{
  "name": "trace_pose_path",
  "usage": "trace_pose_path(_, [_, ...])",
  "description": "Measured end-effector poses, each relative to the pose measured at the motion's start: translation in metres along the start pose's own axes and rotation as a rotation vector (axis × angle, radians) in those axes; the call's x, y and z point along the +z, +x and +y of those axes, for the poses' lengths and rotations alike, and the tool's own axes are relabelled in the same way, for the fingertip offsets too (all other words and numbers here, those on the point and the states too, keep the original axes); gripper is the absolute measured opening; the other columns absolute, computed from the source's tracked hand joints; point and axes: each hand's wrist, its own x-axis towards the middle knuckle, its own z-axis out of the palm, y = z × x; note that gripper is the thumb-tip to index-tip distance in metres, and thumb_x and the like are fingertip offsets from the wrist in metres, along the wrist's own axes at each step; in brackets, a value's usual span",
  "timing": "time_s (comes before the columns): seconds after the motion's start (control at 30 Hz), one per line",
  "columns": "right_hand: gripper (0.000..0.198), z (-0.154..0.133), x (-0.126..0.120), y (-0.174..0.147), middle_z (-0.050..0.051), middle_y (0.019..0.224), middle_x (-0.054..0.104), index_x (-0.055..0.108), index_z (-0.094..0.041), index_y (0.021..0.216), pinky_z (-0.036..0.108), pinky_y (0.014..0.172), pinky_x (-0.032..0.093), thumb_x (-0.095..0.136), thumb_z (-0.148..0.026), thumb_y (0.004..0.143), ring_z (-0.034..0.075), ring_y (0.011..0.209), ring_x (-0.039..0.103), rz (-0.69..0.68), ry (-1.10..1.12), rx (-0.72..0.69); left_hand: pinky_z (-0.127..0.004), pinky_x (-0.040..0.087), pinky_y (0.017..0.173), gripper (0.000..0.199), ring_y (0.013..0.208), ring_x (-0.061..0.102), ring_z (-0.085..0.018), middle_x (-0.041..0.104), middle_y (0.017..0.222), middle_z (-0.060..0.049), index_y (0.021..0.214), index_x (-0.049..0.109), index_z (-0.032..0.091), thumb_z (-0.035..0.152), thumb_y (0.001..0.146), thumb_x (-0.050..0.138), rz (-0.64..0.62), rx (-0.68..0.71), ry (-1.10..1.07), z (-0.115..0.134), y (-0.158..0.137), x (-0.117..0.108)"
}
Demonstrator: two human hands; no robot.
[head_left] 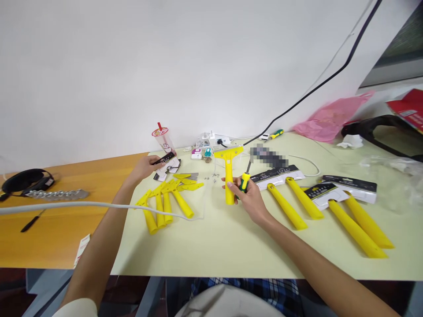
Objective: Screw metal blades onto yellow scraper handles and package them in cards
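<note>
Both yellow scraper [229, 174] and screwdriver [245, 179] are held in right grip [249, 198], nearly parallel; leftward, left grip [145, 167] pinches packaging card [165, 157].

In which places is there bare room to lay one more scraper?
The widest bare patch is the near part of the pale tabletop, between the loose yellow scrapers and the right forearm. Another is on the orange tabletop, between the silvery strip and the left forearm. Crowded: the wall side, with plugs and cup, and the right, with packaged scrapers.
</note>
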Motion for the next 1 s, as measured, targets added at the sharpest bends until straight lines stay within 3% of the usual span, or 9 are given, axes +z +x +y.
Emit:
trace_pose_path(0.3, [0.054,0.000,0.000,0.001,0.014,0.127,0.080,0.048,-0.026,0.085,0.029,0.049,0.051,0.088,-0.063,0.083,0.031,0.099,0.080,-0.003,-0.044,0.000,-0.031,0.054,0.070,0.048,0.082,0.071,-0.022,0.079,0.096,-0.005,0.108,0.073,0.021,0.066,0.090,0.074,0.218,0.282,-0.141,0.082,-0.024,0.002])
trace_pose_path(0.43, [0.054,0.001,-0.003,0.005,0.014,0.126,0.080,0.049,-0.025,0.086,0.029,0.050,0.052,0.087,-0.064,0.083,0.029,0.095,0.080,-0.003,-0.042,0.009,-0.035,0.061,0.085,0.030,0.096,0.078,-0.023,0.083,0.113,-0.005,0.112,0.074,0.024,0.051,0.102,0.067,0.366,0.593,-0.027,0.124,-0.029,0.017])
trace_pose_path(0.53, [0.057,0.002,-0.005,0.008,0.014,0.125,0.080,0.049,-0.026,0.087,0.029,0.050,0.052,0.089,-0.065,0.081,0.030,0.094,0.080,0.014,-0.040,0.025,-0.040,0.060,0.096,0.018,0.109,0.080,-0.025,0.084,0.121,-0.007,0.113,0.076,0.025,0.034,0.108,0.060,0.529,0.931,0.171,0.146,-0.028,0.030])
trace_pose_path(0.63, [0.057,0.003,-0.007,0.011,0.015,0.125,0.080,0.050,-0.025,0.087,0.029,0.050,0.053,0.089,-0.066,0.080,0.031,0.095,0.080,0.035,-0.057,0.029,-0.045,0.058,0.103,0.023,0.131,0.074,-0.026,0.078,0.139,-0.009,0.122,0.074,0.026,0.019,0.108,0.057,0.624,1.210,0.283,0.157,-0.027,0.041])
trace_pose_path(0.7, [0.057,0.004,-0.007,0.012,0.016,0.124,0.081,0.050,-0.025,0.087,0.029,0.050,0.053,0.089,-0.066,0.079,0.031,0.095,0.080,0.048,-0.063,0.027,-0.046,0.058,0.104,0.029,0.138,0.070,-0.027,0.074,0.146,-0.010,0.129,0.071,0.027,0.013,0.107,0.057,0.666,1.311,0.310,0.157,-0.028,0.047])
trace_pose_path(0.87, [0.058,0.006,-0.008,0.013,0.015,0.123,0.081,0.048,-0.026,0.087,0.030,0.049,0.053,0.090,-0.065,0.078,0.032,0.095,0.081,0.073,-0.084,0.022,-0.046,0.060,0.103,0.037,0.139,0.068,-0.027,0.073,0.147,-0.010,0.136,0.069,0.030,0.011,0.106,0.060,0.640,1.333,0.286,0.149,-0.028,0.054])
trace_pose_path(1.0, [0.058,0.005,-0.008,0.013,0.014,0.138,0.076,0.045,-0.027,0.091,0.031,0.051,0.055,0.091,-0.059,0.078,0.029,0.090,0.082,0.066,-0.097,0.016,-0.044,0.062,0.101,0.036,0.138,0.069,-0.026,0.073,0.146,-0.010,0.135,0.070,0.029,0.012,0.106,0.058,0.635,1.356,0.294,0.146,-0.026,0.052])
